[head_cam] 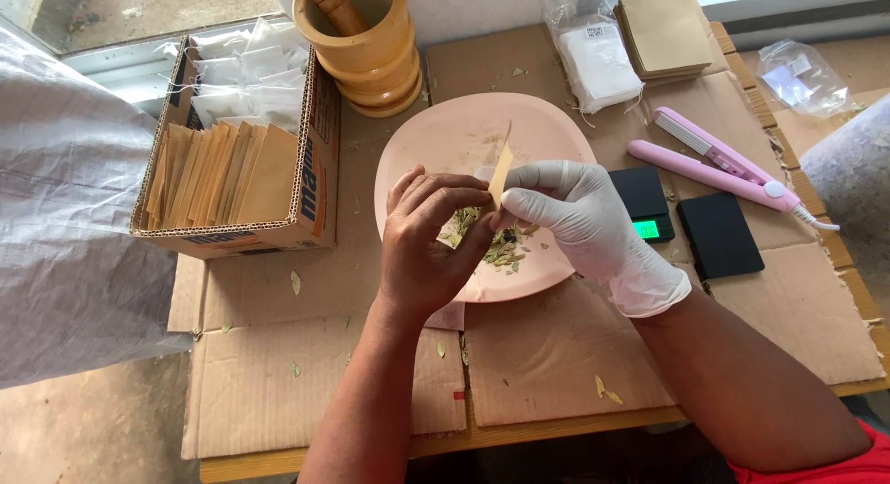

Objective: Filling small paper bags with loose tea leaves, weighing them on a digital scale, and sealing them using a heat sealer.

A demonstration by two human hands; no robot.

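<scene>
Above a pink plate (pixel 436 141) with a small pile of dried green leaves (pixel 505 246), both hands meet. My bare left hand (pixel 422 248) pinches the lower edge of a small tan paper envelope (pixel 502 169) held edge-on and upright. My right hand (pixel 579 215), in a white glove, grips the same envelope from the other side. The envelope's inside is hidden from this angle.
A cardboard box (pixel 315 169) at left holds tan envelopes and white sachets. A wooden mortar with pestle (pixel 366 44) stands behind the plate. To the right lie a small black scale (pixel 644 201), a black lid (pixel 720 235), a pink heat sealer (pixel 718 159), and bagged packets (pixel 598 62).
</scene>
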